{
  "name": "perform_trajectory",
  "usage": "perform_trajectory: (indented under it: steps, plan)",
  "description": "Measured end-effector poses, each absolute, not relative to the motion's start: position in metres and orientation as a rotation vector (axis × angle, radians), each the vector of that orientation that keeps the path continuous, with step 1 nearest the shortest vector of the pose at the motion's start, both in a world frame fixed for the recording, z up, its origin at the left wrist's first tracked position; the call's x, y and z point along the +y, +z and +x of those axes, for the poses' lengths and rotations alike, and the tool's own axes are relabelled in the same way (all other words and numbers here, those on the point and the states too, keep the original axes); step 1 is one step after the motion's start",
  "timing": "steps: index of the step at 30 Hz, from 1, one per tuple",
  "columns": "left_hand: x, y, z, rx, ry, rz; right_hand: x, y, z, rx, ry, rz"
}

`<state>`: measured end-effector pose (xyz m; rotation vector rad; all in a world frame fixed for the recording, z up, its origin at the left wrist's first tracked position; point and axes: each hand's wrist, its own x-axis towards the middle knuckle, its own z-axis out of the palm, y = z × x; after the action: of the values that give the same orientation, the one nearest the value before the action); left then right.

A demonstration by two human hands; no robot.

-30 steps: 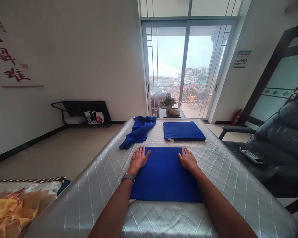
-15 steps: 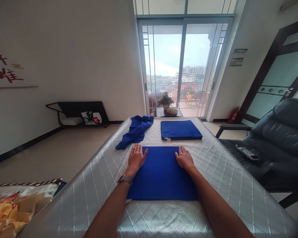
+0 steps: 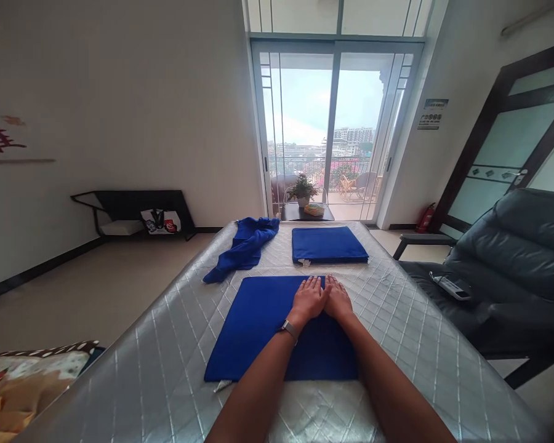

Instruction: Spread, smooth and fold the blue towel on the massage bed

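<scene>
A flat folded blue cloth lies in front of me on a silver quilted cover. My left hand rests palm down on the cloth's far right part, fingers stretched out. Beside it, touching at the thumb, my right hand lies flat on the same cloth near its right edge. Behind the cloth sits a neat stack of folded blue cloths with a white tag at its front. A crumpled blue cloth is at the far left of the covered surface.
A dark armchair with a white device on its seat stands to the right. Beyond the far edge is a small table with a potted plant. A black rack is by the left wall; patterned bedding lies at lower left.
My left hand has slid rightward across the blue cloth to meet my right hand. The cloth's left part is now uncovered. The whole view has shifted slightly.
</scene>
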<state>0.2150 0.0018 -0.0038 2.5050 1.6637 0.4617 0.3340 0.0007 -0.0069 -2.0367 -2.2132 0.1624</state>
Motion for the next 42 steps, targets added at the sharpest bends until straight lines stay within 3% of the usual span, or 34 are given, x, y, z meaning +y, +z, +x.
perform_trajectory:
  steps: [21, 42]
  plan:
    - [0.003, -0.015, 0.020, 2.271, 0.335, 2.117, 0.004, 0.002, 0.329, -2.186, 0.238, -2.091]
    - [-0.007, -0.018, 0.007, 2.309, 0.375, 2.088, -0.022, 0.008, 0.320, -2.266, 0.239, -2.057]
